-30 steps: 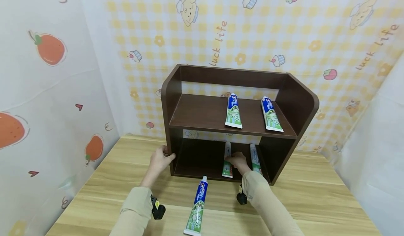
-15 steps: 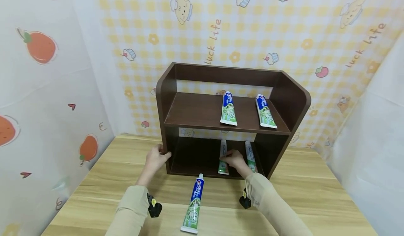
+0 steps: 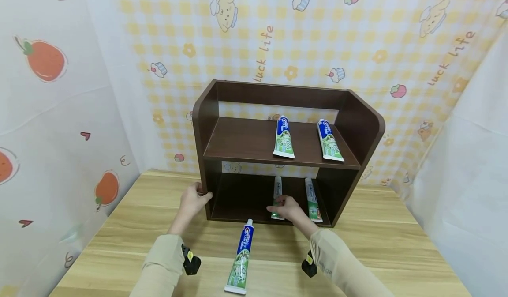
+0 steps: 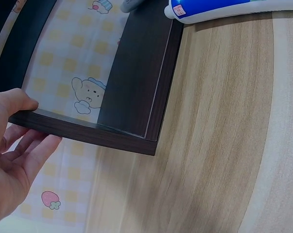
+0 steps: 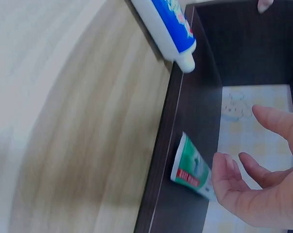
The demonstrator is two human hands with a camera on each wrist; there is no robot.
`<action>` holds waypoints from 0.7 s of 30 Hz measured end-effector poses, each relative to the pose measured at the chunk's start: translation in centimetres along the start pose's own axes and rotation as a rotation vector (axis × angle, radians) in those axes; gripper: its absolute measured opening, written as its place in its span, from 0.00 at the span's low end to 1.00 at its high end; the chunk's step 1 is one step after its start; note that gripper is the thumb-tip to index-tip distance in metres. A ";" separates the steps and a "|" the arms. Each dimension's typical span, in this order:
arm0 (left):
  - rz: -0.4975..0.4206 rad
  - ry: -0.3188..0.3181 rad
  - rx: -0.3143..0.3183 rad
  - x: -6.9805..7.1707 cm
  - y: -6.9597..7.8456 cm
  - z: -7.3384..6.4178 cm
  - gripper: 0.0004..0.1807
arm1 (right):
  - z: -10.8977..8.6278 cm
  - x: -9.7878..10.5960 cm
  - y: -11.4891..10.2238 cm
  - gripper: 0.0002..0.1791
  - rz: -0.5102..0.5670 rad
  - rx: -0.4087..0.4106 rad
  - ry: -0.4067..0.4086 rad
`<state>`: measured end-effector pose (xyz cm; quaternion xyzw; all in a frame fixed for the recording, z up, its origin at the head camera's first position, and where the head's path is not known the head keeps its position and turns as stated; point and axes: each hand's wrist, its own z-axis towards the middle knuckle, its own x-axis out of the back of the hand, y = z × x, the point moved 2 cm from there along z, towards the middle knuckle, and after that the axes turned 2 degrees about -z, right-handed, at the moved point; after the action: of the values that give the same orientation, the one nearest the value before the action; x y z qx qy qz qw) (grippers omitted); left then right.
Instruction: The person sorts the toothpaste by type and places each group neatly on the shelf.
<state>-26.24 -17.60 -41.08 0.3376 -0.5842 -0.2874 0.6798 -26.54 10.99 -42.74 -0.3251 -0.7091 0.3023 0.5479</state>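
Observation:
My left hand [image 3: 193, 200] grips the left side panel of a dark brown two-tier shelf [image 3: 242, 138]; in the left wrist view the thumb lies inside the panel and the fingers outside. Inside the lower tier, my right hand [image 3: 289, 208] is over a green-and-white toothpaste tube [image 3: 277, 191], partly covering it in the head view. The right wrist view shows that hand [image 5: 267, 174] with thumb and fingers spread, nothing between them, beside the tube's green end [image 5: 192, 167]. A blue-and-green toothpaste tube [image 3: 240, 259] lies on the table before the shelf, cap toward it.
Another green-and-white tube [image 3: 312, 200] lies at the lower tier's right. Two blue-and-green tubes, one near the middle [image 3: 283, 138] and one at the right [image 3: 330, 140], lie on the upper tier. Beneath is a wooden table [image 3: 127, 231]; a patterned cloth [image 3: 166, 36] hangs behind.
My right hand has come off the lower-tier tube, shifting slightly left and nearer across it. The left hand keeps its grip on the panel. The head view has panned slightly right.

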 end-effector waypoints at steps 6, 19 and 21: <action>-0.008 0.005 -0.011 0.0 -0.1 0.0 0.15 | -1.3 -1.4 -0.3 0.29 0.006 0.032 -0.050; 0.006 0.002 -0.005 0.0 0.0 0.0 0.14 | -3.7 -5.1 -0.2 0.23 0.064 0.113 -0.145; 0.007 0.003 -0.005 0.1 0.0 0.0 0.14 | -4.1 -5.7 -0.2 0.23 0.081 0.111 -0.173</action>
<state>-26.26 -17.66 -41.01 0.3343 -0.5834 -0.2860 0.6827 -21.51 6.69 -44.98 -0.2952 -0.7221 0.3900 0.4893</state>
